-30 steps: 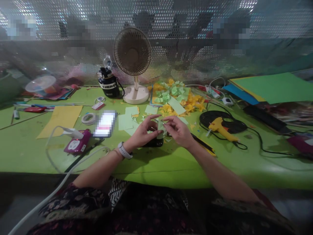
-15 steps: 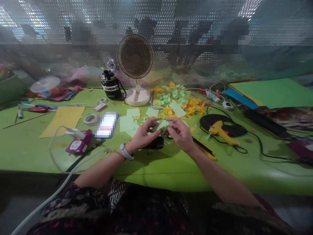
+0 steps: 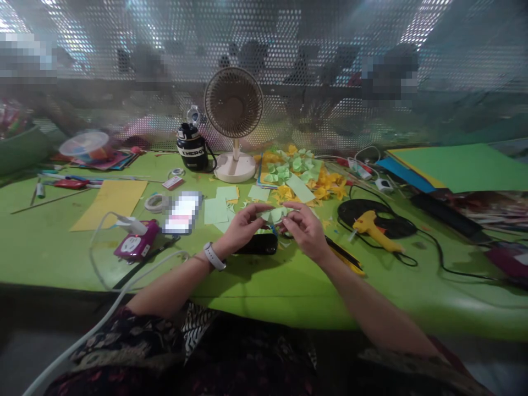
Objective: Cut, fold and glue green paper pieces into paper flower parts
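Observation:
Both hands meet over the middle of the green table (image 3: pixel 61 247). My left hand (image 3: pixel 243 228), with a white watch on the wrist, and my right hand (image 3: pixel 303 228) pinch a small pale green folded paper (image 3: pixel 275 213) between their fingertips. A black case (image 3: pixel 258 243) lies on the table just under the hands. More pale green paper squares (image 3: pixel 216 210) lie to the left of the hands, and a heap of folded green and yellow paper pieces (image 3: pixel 303 173) is behind them.
A desk fan (image 3: pixel 234 118) and a black bottle (image 3: pixel 192 151) stand at the back. A yellow glue gun (image 3: pixel 373 225) with black cord lies to the right. A phone (image 3: pixel 181 210), tape roll (image 3: pixel 155 202), pink charger (image 3: pixel 134 245) and yellow sheet (image 3: pixel 111 201) are to the left. Coloured card sheets (image 3: pixel 462 168) lie at the far right.
The camera tilted slightly down, so the scene sits lower in view. My fingers have shifted on the green paper, folding it smaller; both hands stay in the same spot.

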`<act>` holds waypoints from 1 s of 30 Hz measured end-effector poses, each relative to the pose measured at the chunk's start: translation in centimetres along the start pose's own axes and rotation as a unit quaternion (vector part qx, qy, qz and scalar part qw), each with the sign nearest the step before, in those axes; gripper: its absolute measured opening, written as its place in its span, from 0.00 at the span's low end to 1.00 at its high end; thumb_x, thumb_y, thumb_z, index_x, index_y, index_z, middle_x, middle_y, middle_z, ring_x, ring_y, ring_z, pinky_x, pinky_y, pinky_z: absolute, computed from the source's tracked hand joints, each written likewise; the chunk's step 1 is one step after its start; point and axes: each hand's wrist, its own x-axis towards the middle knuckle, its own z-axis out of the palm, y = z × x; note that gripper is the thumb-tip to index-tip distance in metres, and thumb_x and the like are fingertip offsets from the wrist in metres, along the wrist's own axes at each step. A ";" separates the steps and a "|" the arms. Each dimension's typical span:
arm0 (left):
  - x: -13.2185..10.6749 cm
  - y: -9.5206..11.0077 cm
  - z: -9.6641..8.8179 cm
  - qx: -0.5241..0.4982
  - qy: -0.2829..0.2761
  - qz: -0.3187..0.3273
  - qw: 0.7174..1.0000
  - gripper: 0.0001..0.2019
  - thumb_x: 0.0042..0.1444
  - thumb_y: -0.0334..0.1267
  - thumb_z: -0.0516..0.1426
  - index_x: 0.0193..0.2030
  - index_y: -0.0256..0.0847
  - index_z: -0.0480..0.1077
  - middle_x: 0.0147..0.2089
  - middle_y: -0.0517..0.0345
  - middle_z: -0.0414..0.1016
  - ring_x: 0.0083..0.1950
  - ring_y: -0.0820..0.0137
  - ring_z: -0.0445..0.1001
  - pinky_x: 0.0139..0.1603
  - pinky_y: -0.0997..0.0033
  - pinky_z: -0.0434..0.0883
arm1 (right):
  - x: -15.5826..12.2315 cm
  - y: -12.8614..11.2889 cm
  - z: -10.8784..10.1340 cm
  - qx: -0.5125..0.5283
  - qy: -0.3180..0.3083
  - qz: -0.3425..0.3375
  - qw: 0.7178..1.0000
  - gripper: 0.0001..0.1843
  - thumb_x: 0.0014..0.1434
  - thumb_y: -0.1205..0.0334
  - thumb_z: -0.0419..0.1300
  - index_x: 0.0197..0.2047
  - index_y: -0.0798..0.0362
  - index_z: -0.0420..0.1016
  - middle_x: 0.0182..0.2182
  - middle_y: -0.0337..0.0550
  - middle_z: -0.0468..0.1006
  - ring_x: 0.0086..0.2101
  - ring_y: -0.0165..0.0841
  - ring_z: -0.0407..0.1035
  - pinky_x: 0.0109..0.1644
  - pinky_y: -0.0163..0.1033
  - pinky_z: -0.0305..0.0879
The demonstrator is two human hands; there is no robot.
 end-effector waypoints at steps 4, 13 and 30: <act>0.0 0.0 -0.1 -0.004 -0.006 -0.006 1.000 0.14 0.55 0.32 0.59 0.50 0.38 0.72 0.47 0.52 0.77 0.42 0.71 0.76 0.45 0.68 0.77 | 0.0 0.0 -0.1 -0.002 -0.005 -0.006 1.000 0.21 0.61 0.51 0.61 0.53 0.52 0.66 0.27 0.36 0.73 0.30 0.34 0.73 0.37 0.41 0.72; 0.0 0.0 -0.3 -0.002 -0.018 -0.010 1.000 0.15 0.56 0.32 0.60 0.51 0.37 0.72 0.48 0.51 0.77 0.40 0.72 0.76 0.46 0.68 0.76 | 0.1 0.0 -0.1 0.004 -0.007 -0.011 1.000 0.20 0.60 0.49 0.62 0.51 0.51 0.69 0.26 0.36 0.75 0.28 0.33 0.74 0.34 0.39 0.73; -0.1 0.0 0.0 -0.006 -0.019 -0.002 1.000 0.15 0.55 0.31 0.60 0.50 0.37 0.73 0.47 0.51 0.78 0.41 0.71 0.76 0.46 0.69 0.75 | 0.1 0.7 -0.2 -0.054 0.005 -0.050 0.997 0.16 0.63 0.56 0.59 0.52 0.50 0.68 0.24 0.33 0.73 0.26 0.31 0.73 0.32 0.37 0.72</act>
